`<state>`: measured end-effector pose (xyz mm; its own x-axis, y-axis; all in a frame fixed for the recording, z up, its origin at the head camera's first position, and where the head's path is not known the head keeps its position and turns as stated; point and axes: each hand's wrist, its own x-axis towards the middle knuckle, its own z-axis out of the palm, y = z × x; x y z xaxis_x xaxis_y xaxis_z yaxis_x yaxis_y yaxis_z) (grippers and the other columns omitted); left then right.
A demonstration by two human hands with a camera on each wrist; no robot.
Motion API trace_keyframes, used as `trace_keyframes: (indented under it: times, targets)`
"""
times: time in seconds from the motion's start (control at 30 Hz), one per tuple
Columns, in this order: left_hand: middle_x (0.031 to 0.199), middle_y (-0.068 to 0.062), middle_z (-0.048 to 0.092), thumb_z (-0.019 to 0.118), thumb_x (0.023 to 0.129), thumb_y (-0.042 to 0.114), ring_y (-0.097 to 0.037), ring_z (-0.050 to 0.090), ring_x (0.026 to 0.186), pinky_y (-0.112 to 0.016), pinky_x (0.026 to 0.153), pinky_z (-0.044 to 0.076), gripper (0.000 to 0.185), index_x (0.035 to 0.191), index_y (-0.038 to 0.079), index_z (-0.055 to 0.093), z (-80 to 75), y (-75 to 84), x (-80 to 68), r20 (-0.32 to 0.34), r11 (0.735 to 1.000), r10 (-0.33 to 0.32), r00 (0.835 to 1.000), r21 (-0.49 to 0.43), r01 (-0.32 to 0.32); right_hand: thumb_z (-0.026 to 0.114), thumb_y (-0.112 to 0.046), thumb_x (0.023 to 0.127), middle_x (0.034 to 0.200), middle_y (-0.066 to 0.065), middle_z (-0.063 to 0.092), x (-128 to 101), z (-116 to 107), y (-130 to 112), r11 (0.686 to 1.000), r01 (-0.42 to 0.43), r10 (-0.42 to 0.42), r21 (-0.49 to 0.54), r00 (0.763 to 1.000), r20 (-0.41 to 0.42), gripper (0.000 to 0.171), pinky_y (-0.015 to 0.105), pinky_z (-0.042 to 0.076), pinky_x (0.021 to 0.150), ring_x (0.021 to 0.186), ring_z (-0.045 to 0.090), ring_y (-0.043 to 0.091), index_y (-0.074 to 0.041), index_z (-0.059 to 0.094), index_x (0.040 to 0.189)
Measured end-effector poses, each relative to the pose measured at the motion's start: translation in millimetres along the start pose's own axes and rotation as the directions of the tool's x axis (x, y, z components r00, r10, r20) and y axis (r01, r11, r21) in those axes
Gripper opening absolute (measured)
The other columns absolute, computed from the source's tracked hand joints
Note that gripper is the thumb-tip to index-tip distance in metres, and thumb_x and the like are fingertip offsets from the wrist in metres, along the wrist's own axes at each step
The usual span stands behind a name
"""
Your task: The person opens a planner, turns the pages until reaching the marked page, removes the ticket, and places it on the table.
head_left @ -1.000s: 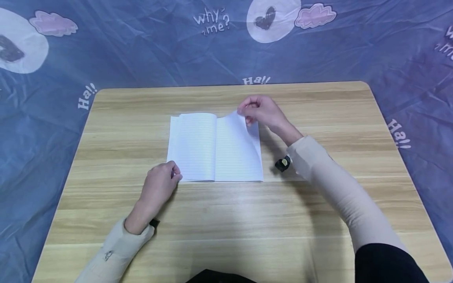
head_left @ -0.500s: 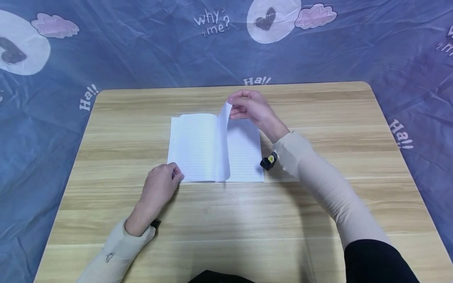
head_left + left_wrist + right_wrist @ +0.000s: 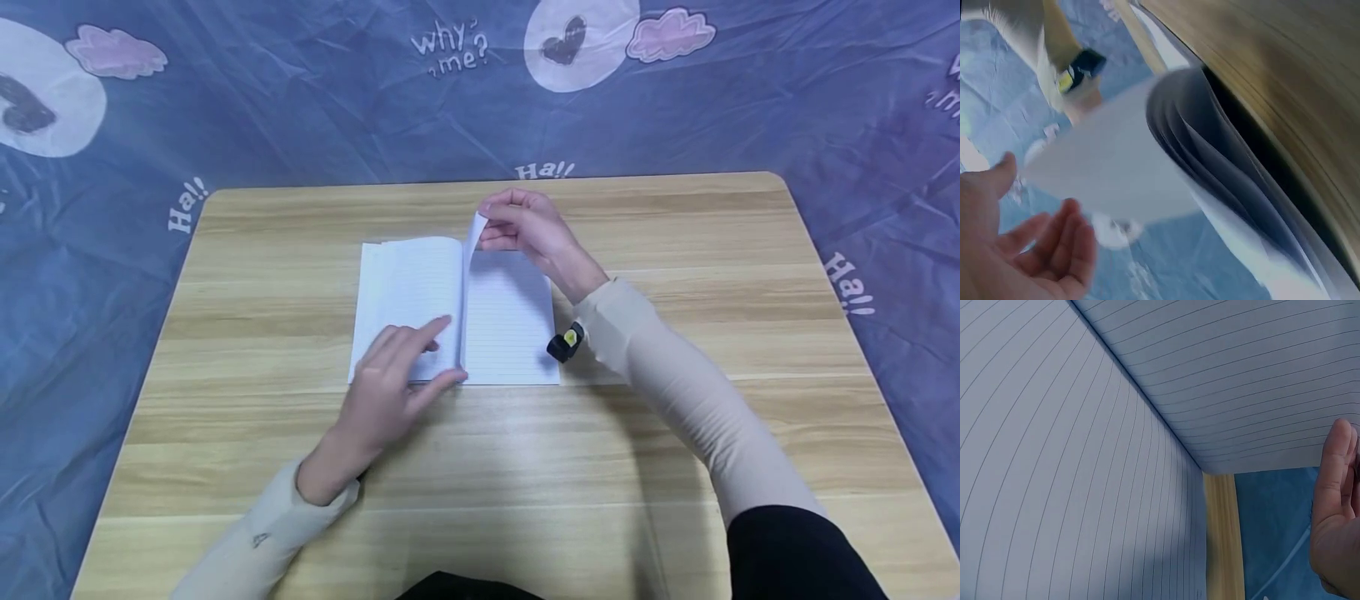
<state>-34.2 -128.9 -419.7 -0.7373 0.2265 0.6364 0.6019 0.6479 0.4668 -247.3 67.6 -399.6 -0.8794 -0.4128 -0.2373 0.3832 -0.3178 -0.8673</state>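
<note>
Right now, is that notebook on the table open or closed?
Open. The notebook lies spread flat, lined pages showing, while the right hand holds one page standing up mid-turn and the left hand rests on its left side.

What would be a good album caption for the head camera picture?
Right hand pinches a lined page upright over the open notebook; left hand rests on its left side.
</note>
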Motion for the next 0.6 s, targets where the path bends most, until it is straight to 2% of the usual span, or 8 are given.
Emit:
trace_keyframes:
  times: [0.07, 0.17, 0.23, 0.37, 0.5, 0.6]
  targets:
    - [0.092, -0.008, 0.067, 0.067, 0.096, 0.041, -0.027, 0.061, 0.085, -0.039, 0.078, 0.053, 0.048, 0.126, 0.003, 0.066, 5.9, 3.5, 2.4, -0.018, 0.996, 0.086, 0.996, 0.000, -0.086, 0.060, 0.007, 0.096, 0.075, 0.017, 0.068, 0, 1, 0, 1.000, 0.003, -0.003, 0.004, 1.000, 0.003, 0.006, 0.034, 0.059, 0.059, 0.056, 0.068, 0.024, 0.003, 0.065, 0.095]
    - [0.089, -0.009, 0.068, 0.067, 0.098, 0.026, -0.026, 0.062, 0.081, -0.037, 0.073, 0.054, 0.033, 0.118, 0.001, 0.069, 11.9, 5.8, 3.4, -0.055, 0.991, 0.133, 0.990, 0.021, -0.132, 0.060, 0.007, 0.096, 0.076, 0.017, 0.068, 1, 2, 1, 1.000, 0.008, -0.008, 0.009, 1.000, 0.010, 0.006, 0.034, 0.059, 0.060, 0.057, 0.068, 0.024, 0.002, 0.065, 0.096]
    - [0.087, -0.009, 0.070, 0.066, 0.097, 0.016, -0.026, 0.063, 0.078, -0.037, 0.069, 0.054, 0.025, 0.114, 0.000, 0.071, 13.6, 5.8, 2.6, -0.098, 0.991, 0.133, 0.986, 0.023, -0.132, 0.060, 0.007, 0.096, 0.076, 0.017, 0.068, 1, 2, 1, 1.000, 0.010, -0.010, 0.014, 1.000, 0.010, 0.007, 0.034, 0.059, 0.060, 0.057, 0.068, 0.024, 0.002, 0.065, 0.095]
    - [0.086, -0.009, 0.071, 0.065, 0.093, 0.005, -0.025, 0.064, 0.074, -0.037, 0.065, 0.055, 0.020, 0.109, -0.002, 0.073, 13.0, 3.9, 0.5, -0.179, 0.992, 0.126, 0.976, 0.018, -0.125, 0.060, 0.007, 0.096, 0.075, 0.017, 0.068, 1, 4, 0, 1.000, 0.015, -0.015, 0.025, 1.000, 0.008, 0.007, 0.034, 0.059, 0.059, 0.056, 0.068, 0.024, 0.003, 0.065, 0.095]
    - [0.086, -0.009, 0.072, 0.066, 0.090, 0.003, -0.024, 0.065, 0.074, -0.036, 0.066, 0.055, 0.020, 0.108, -0.003, 0.074, 9.8, 1.4, -0.5, -0.204, 0.995, 0.104, 0.974, 0.010, -0.104, 0.060, 0.007, 0.096, 0.075, 0.018, 0.068, 1, 4, -1, 1.000, 0.017, -0.018, 0.014, 1.000, 0.010, 0.006, 0.034, 0.059, 0.060, 0.057, 0.068, 0.023, 0.003, 0.064, 0.096]
    - [0.086, -0.009, 0.072, 0.067, 0.090, 0.003, -0.024, 0.065, 0.074, -0.036, 0.067, 0.055, 0.020, 0.107, -0.002, 0.074, 6.8, -0.5, -1.7, -0.208, 0.997, 0.076, 0.975, 0.013, -0.075, 0.060, 0.000, 0.099, 0.078, 0.018, 0.069, 0, 2, -1, 1.000, 0.016, -0.016, -0.014, 1.000, 0.010, 0.005, 0.034, 0.059, 0.062, 0.061, 0.069, 0.023, 0.003, 0.064, 0.099]
